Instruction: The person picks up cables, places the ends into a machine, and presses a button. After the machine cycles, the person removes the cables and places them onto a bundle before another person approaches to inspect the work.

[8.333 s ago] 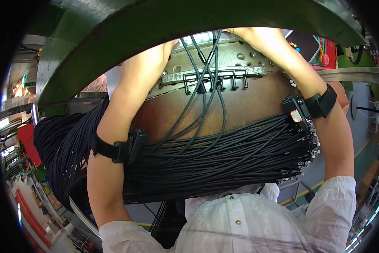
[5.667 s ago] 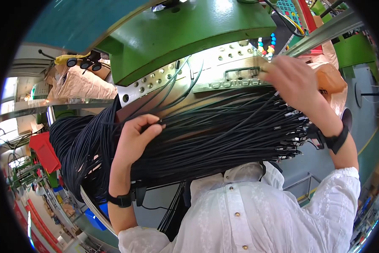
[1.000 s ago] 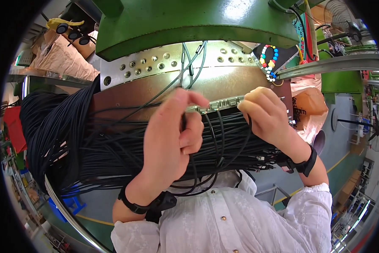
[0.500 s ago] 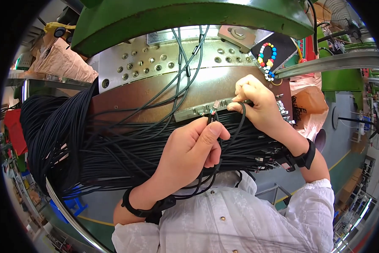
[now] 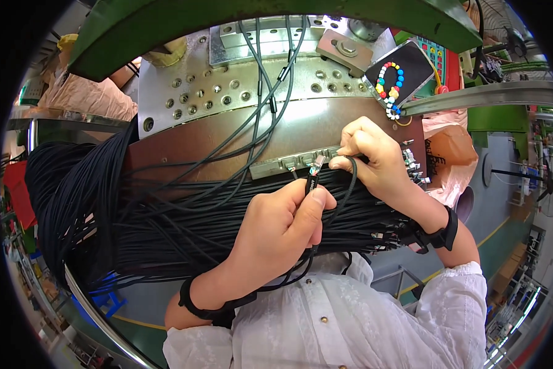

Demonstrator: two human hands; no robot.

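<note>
My left hand (image 5: 273, 230) is closed on a black cable (image 5: 311, 184) near its end, thumb on top. From that grip a small metal connector (image 5: 317, 165) points up, with coloured wires bared at its base. Just to the right, my right hand (image 5: 378, 161) is closed in a pinch on another stretch of black cable (image 5: 353, 178), which loops down toward my left hand; the end inside the fingers is hidden. Behind both hands lies a metal holder strip (image 5: 267, 169) with connectors set in it. A thick bundle of black cables (image 5: 172, 227) spreads beneath my hands.
A green machine frame (image 5: 270, 15) arches over a drilled metal plate (image 5: 190, 92) and brown board (image 5: 221, 126). Several cables hang down across them. A bead bracelet (image 5: 399, 80) lies on a dark phone-like slab (image 5: 412, 64) at the back right. An open paper bag (image 5: 452, 157) stands on the right.
The view has shifted, showing more of the machine plate at the back. My left hand has turned slightly, so the connector and the cable end now show more plainly. My right hand keeps its pinch.
</note>
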